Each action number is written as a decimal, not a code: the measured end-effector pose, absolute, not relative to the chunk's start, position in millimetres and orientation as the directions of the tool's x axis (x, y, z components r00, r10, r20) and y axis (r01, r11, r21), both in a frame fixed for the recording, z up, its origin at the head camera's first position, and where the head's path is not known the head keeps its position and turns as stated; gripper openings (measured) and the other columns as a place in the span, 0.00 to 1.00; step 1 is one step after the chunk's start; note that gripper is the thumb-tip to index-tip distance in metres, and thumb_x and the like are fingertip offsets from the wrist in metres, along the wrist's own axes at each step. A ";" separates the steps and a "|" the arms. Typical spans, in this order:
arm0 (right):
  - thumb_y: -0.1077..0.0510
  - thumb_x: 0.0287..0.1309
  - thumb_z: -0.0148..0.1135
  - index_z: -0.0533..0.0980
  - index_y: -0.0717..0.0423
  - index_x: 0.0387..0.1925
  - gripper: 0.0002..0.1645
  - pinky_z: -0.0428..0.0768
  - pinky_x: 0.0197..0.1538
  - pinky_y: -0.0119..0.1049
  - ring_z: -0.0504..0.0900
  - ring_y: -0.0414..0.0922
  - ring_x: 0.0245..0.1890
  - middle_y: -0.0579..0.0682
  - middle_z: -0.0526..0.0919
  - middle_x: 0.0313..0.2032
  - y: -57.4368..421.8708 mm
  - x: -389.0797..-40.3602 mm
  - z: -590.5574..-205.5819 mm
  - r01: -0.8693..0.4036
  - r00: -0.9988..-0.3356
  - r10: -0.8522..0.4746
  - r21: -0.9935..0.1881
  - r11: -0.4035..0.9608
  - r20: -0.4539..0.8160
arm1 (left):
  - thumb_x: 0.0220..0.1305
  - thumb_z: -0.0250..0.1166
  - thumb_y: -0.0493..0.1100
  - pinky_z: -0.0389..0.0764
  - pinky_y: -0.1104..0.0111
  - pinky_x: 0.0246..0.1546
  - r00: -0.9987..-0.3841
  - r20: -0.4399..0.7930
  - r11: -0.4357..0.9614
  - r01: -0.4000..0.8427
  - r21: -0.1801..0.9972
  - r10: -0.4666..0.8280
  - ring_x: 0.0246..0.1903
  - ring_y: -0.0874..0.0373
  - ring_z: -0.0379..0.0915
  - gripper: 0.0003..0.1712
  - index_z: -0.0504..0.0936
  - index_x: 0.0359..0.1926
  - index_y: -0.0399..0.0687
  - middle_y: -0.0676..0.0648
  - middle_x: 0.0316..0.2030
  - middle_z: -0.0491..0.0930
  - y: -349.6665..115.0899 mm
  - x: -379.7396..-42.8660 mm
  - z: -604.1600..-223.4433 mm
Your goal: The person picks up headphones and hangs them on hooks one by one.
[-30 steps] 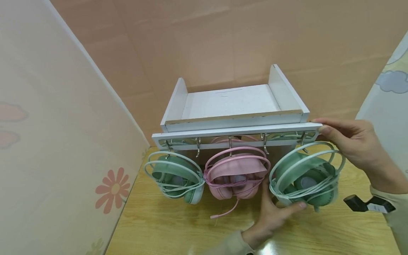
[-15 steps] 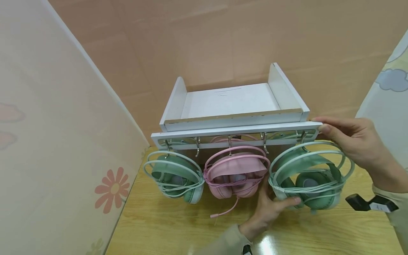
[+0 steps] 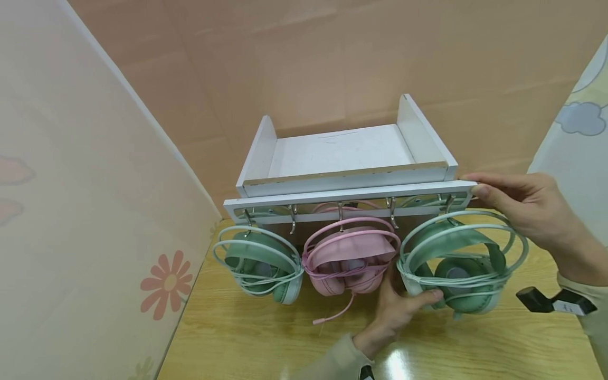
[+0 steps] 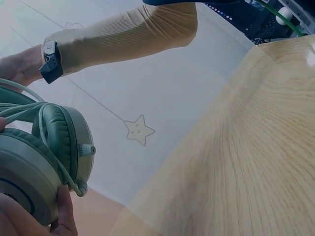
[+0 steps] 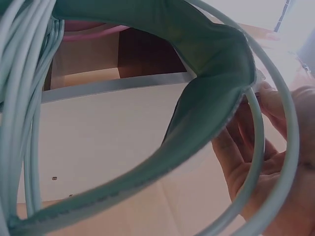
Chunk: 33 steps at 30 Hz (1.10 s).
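Observation:
A pair of green headphones point(image 3: 467, 306) is at the right end of a white hook rail point(image 3: 351, 194), its double headband at the last metal hook point(image 3: 449, 203). My left hand point(image 3: 391, 311) grips its left ear cup, thumb in front and other fingers mostly hidden behind. In the left wrist view, fingertips lie against the ear cup point(image 4: 24, 167). With thumb and fingers my right hand point(image 3: 532, 206) pinches the rail's right end. The right wrist view shows the soft green inner band point(image 5: 211, 83) close up, in front of that hand. Pink headphones point(image 3: 351, 250) and green headphones point(image 3: 258, 264) hang further left.
Behind the rail stands a white open shelf unit point(image 3: 342, 153) on a wooden table point(image 3: 237, 338). A pale flowered wall panel point(image 3: 95, 211) rises at the left. The pink microphone boom point(image 3: 334, 318) sticks out near my left hand.
The right green headphones have turned from tilted to more level, their right side swinging outward. My left hand has shifted slightly left with the ear cup; my right hand stays on the rail end.

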State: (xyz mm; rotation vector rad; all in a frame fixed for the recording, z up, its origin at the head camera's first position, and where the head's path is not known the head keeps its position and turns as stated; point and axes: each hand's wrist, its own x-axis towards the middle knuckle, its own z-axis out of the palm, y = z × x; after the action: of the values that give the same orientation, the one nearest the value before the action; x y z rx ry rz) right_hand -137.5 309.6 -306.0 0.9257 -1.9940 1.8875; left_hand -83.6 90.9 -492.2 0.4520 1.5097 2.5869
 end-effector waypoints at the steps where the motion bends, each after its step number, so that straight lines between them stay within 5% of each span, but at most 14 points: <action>1: 0.82 0.71 0.50 0.73 0.89 0.57 0.16 0.89 0.49 0.29 0.91 0.39 0.46 0.48 0.91 0.53 309.3 -136.7 -304.6 -0.580 -0.781 -0.273 -0.814 -0.013 0.561 | 0.51 0.79 0.29 0.70 0.68 0.74 -0.948 0.206 -0.505 0.057 0.861 0.244 0.67 0.54 0.75 0.52 0.71 0.75 0.61 0.50 0.66 0.80 90.5 -83.4 -492.7; 19: 0.83 0.71 0.48 0.72 0.89 0.58 0.17 0.89 0.51 0.30 0.91 0.40 0.49 0.51 0.90 0.56 308.3 -137.3 -305.4 -0.603 -0.747 -0.301 -0.795 -0.071 0.593 | 0.57 0.82 0.40 0.76 0.68 0.68 -0.954 0.232 -0.526 0.100 0.845 0.191 0.65 0.54 0.76 0.47 0.72 0.75 0.59 0.50 0.66 0.79 94.6 -84.6 -502.7; 25: 0.84 0.71 0.46 0.73 0.87 0.60 0.19 0.88 0.52 0.29 0.91 0.42 0.50 0.54 0.88 0.59 311.3 -141.8 -310.0 -0.621 -0.707 -0.330 -0.772 -0.133 0.625 | 0.58 0.76 0.34 0.72 0.70 0.72 -0.957 0.199 -0.578 0.042 0.815 0.211 0.67 0.55 0.73 0.42 0.73 0.73 0.55 0.50 0.67 0.78 96.9 -87.1 -503.3; 33: 0.84 0.71 0.47 0.73 0.87 0.59 0.19 0.88 0.51 0.28 0.92 0.41 0.48 0.53 0.89 0.58 309.3 -141.6 -309.9 -0.630 -0.708 -0.319 -0.767 -0.119 0.631 | 0.59 0.76 0.38 0.67 0.71 0.74 -0.962 0.138 -0.562 -0.019 0.827 0.235 0.71 0.54 0.68 0.44 0.70 0.75 0.60 0.52 0.71 0.74 93.2 -86.3 -503.6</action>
State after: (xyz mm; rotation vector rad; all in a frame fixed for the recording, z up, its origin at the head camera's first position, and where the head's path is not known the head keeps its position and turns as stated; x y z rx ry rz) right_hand -141.6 309.3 -309.9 1.0622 -1.9086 1.9117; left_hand -86.3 93.2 -503.6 0.3519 1.3893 2.6315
